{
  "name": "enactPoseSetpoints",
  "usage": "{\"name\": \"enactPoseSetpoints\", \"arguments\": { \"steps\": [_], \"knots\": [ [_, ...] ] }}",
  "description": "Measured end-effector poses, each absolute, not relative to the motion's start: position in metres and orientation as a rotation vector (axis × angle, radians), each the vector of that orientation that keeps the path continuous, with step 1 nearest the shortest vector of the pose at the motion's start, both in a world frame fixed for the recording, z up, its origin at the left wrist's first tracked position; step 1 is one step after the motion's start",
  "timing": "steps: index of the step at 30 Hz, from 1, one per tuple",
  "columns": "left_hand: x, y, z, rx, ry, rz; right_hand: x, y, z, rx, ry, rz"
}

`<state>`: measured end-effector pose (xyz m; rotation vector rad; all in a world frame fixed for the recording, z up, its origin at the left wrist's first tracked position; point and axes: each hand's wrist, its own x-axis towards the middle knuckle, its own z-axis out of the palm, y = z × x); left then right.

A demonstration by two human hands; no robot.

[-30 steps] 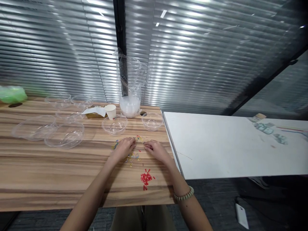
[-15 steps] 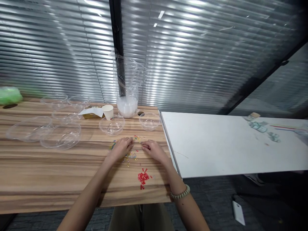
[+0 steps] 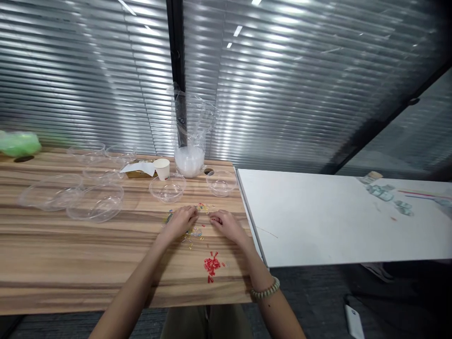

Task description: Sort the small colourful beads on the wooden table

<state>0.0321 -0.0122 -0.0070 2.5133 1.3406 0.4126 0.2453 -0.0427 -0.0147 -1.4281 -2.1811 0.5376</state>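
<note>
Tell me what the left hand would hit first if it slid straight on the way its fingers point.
The left hand points up and right, away from the body. It would probably first meet the scattered mixed-colour beads just past its fingertips, then likely the small clear bowl, though depth is hard to judge.

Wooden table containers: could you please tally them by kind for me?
Clear plastic dishes: 7
Paper cup: 1
Clear plastic bag: 1
Total: 9
</note>
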Motion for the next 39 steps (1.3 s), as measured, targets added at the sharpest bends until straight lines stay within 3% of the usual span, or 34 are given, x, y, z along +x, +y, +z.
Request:
{"name": "enactPoseSetpoints", "arguments": {
  "steps": [39],
  "knots": [
    [0.045,-0.026,0.002,2.554,1.179,0.347,0.235,-0.048,-0.016,-1.193,-2.07,0.184]
  ]
}}
